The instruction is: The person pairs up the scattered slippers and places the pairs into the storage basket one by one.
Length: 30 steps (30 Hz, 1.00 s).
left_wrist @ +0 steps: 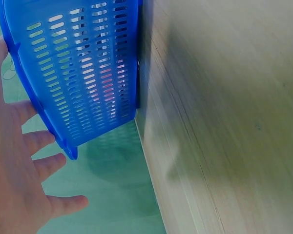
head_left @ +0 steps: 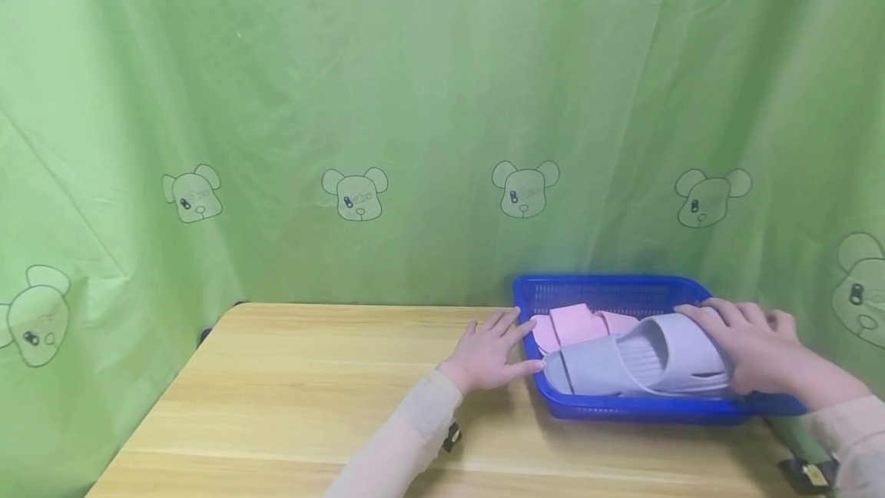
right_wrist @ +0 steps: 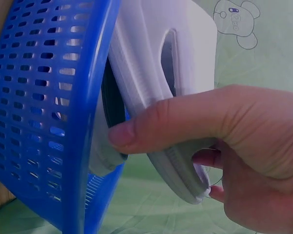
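Gripping the grey slipper (head_left: pixel 643 363) with the right hand (head_left: pixel 754 352), clamped round its heel end with thumb across one face and fingers curled behind. Held the left hand (head_left: pixel 491 352) flat and spread, grasping nothing, fingertips at the near-left corner of the blue basket (head_left: pixel 608 290); could not tell from the wrist view whether touching the rim or just short of it. Stood well apart, those hands, with slipper and basket between them. Lay partly in the basket, that slipper, toe end toward the left hand, resting against the pink slippers (head_left: pixel 577 323) just beyond the left fingertips.

Looked most likely to go wrong at the rim: lifted at a slant by the heel alone, could have caught the toe end on the slotted wall or on the pink pair and dragged them up and out. Could also have tugged the light basket along toward the right hand, with only straight fingers at the corner by the left hand to steady it. Seemed to sit near the edge of the table (head_left: pixel 311 390) under the right wrist, so shoved further that way might have tipped off. Looked soft and bendy, too, so squeezed hard might have buckled and sprung loose; pinched lightly, might have slid out from thumb and fingers
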Each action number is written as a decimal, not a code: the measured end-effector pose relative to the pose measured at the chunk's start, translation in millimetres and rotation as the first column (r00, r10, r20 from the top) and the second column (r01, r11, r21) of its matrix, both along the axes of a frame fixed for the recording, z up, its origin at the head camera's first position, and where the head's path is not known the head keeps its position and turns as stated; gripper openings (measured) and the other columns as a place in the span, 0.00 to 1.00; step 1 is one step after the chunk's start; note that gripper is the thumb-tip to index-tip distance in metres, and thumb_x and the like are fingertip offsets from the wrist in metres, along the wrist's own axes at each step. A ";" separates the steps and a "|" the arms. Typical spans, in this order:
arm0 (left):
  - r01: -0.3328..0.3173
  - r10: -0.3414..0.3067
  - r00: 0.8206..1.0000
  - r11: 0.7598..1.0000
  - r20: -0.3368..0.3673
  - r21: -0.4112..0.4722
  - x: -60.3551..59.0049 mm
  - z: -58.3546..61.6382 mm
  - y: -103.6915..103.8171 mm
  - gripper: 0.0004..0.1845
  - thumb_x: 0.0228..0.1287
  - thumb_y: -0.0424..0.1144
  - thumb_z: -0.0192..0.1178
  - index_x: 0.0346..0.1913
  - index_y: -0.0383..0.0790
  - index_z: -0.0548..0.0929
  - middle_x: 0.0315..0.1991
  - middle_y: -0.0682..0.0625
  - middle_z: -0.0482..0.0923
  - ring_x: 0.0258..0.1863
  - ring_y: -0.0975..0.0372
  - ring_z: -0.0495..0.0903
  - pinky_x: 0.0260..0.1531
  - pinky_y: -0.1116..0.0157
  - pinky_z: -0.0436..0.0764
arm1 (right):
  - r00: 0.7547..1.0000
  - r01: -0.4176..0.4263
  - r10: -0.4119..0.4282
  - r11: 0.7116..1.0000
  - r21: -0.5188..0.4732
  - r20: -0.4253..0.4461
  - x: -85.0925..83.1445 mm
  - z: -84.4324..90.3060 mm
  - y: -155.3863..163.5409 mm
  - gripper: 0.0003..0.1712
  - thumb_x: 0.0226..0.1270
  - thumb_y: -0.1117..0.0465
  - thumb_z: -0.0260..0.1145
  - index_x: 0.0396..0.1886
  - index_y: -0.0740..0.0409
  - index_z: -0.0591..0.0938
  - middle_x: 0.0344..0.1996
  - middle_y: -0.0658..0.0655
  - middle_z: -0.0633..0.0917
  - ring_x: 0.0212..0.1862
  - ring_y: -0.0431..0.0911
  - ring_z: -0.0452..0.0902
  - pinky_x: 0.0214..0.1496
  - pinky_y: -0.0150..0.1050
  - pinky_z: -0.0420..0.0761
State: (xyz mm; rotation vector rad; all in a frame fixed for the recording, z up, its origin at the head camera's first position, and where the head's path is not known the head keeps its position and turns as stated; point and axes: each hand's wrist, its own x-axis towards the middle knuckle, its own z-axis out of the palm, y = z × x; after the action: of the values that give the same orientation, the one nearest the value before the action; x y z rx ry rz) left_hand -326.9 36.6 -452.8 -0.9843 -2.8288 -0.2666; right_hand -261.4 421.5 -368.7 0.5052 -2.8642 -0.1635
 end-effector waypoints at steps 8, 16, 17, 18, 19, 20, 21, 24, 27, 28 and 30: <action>0.002 -0.002 1.000 1.000 0.003 0.002 -0.5 0.7 0.3 0.41 0.63 0.77 0.30 0.77 0.67 0.44 0.80 0.53 0.44 0.79 0.55 0.48 0.71 0.39 0.58 | 1.000 0.012 -0.012 1.000 -0.006 -0.021 4.4 -2.1 -4.1 0.77 0.09 0.60 0.82 0.73 0.48 0.57 0.63 0.72 0.65 0.56 0.70 0.64 0.50 0.74 0.61; 0.003 -0.003 1.000 1.000 -0.006 -0.001 -0.9 0.4 0.1 0.41 0.63 0.77 0.30 0.77 0.67 0.44 0.80 0.53 0.45 0.78 0.55 0.49 0.70 0.39 0.59 | 1.000 -0.007 0.007 0.999 -0.042 0.006 10.6 0.4 -16.3 0.76 0.18 0.59 0.79 0.77 0.40 0.52 0.66 0.71 0.61 0.57 0.73 0.61 0.51 0.77 0.57; 0.003 -0.003 1.000 1.000 -0.005 0.000 -0.9 0.4 0.0 0.41 0.63 0.77 0.30 0.77 0.67 0.44 0.80 0.53 0.45 0.78 0.55 0.49 0.70 0.39 0.59 | 1.000 -0.017 0.017 0.999 -0.051 -0.006 11.6 0.6 -17.9 0.74 0.21 0.56 0.80 0.77 0.40 0.53 0.66 0.71 0.62 0.57 0.73 0.61 0.52 0.77 0.57; 0.003 -0.003 1.000 1.000 -0.004 0.000 -0.8 0.3 0.1 0.41 0.63 0.77 0.30 0.77 0.67 0.43 0.80 0.53 0.45 0.78 0.55 0.49 0.70 0.39 0.59 | 1.000 -0.024 0.023 0.998 -0.062 -0.020 12.6 0.9 -19.3 0.72 0.23 0.52 0.81 0.76 0.39 0.54 0.66 0.70 0.63 0.56 0.72 0.62 0.52 0.76 0.57; 0.002 -0.002 1.000 1.000 -0.003 0.000 -0.7 0.4 -0.1 0.41 0.63 0.77 0.30 0.77 0.68 0.43 0.80 0.53 0.45 0.78 0.55 0.49 0.70 0.39 0.59 | 0.999 -0.034 0.031 0.997 -0.075 -0.039 13.5 1.1 -20.6 0.70 0.25 0.47 0.82 0.75 0.40 0.56 0.65 0.70 0.64 0.56 0.72 0.62 0.52 0.75 0.57; 0.000 0.000 1.000 1.000 -0.001 0.001 -0.5 0.5 -0.2 0.41 0.63 0.77 0.30 0.77 0.68 0.43 0.80 0.53 0.45 0.78 0.55 0.49 0.70 0.39 0.59 | 0.998 -0.040 0.035 0.995 -0.090 -0.049 14.3 1.4 -21.9 0.69 0.28 0.43 0.82 0.75 0.39 0.57 0.65 0.70 0.64 0.56 0.72 0.63 0.53 0.76 0.56; -0.001 0.001 1.000 1.000 0.002 0.002 -0.3 0.6 -0.3 0.41 0.63 0.77 0.30 0.77 0.68 0.43 0.80 0.53 0.45 0.78 0.55 0.49 0.70 0.39 0.59 | 0.998 -0.040 0.035 0.994 -0.103 -0.057 15.0 1.8 -23.7 0.67 0.31 0.39 0.81 0.75 0.40 0.58 0.65 0.70 0.65 0.57 0.71 0.63 0.54 0.76 0.56; -0.004 0.004 1.000 1.000 0.010 0.005 0.3 0.5 -0.4 0.41 0.63 0.77 0.30 0.76 0.69 0.42 0.80 0.53 0.44 0.78 0.55 0.49 0.70 0.39 0.59 | 0.999 -0.018 0.011 0.990 -0.137 -0.048 15.4 2.4 -27.7 0.61 0.39 0.32 0.76 0.74 0.40 0.60 0.66 0.70 0.65 0.58 0.71 0.62 0.56 0.77 0.55; -0.004 0.004 1.000 1.000 0.013 0.009 1.0 0.3 -0.4 0.41 0.63 0.77 0.30 0.77 0.68 0.43 0.80 0.53 0.45 0.78 0.55 0.49 0.70 0.39 0.59 | 0.999 0.029 -0.031 0.989 -0.148 -0.012 13.1 0.9 -32.0 0.58 0.45 0.30 0.72 0.75 0.42 0.60 0.68 0.72 0.63 0.60 0.74 0.60 0.56 0.80 0.53; -0.004 0.004 1.000 1.000 0.012 0.010 1.2 0.1 -0.4 0.41 0.64 0.77 0.30 0.77 0.67 0.44 0.80 0.53 0.45 0.78 0.54 0.49 0.70 0.39 0.59 | 0.999 0.042 -0.043 0.988 -0.149 -0.005 12.0 0.0 -33.4 0.58 0.46 0.30 0.71 0.75 0.43 0.60 0.68 0.72 0.62 0.61 0.75 0.59 0.56 0.81 0.52; -0.002 0.002 1.000 1.000 0.008 0.010 1.4 -0.3 -0.2 0.41 0.64 0.77 0.30 0.77 0.66 0.45 0.80 0.53 0.46 0.78 0.54 0.50 0.70 0.39 0.59 | 0.998 0.068 -0.067 0.987 -0.146 0.010 10.1 -2.2 -36.8 0.57 0.48 0.29 0.69 0.75 0.45 0.60 0.69 0.73 0.60 0.61 0.76 0.58 0.55 0.84 0.50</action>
State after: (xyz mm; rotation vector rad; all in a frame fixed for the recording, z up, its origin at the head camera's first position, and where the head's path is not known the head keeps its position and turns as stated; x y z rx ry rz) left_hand -325.5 36.4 -453.1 -0.9799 -2.8328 -0.2852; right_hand -251.2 384.6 -370.9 0.3809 -2.8716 0.0376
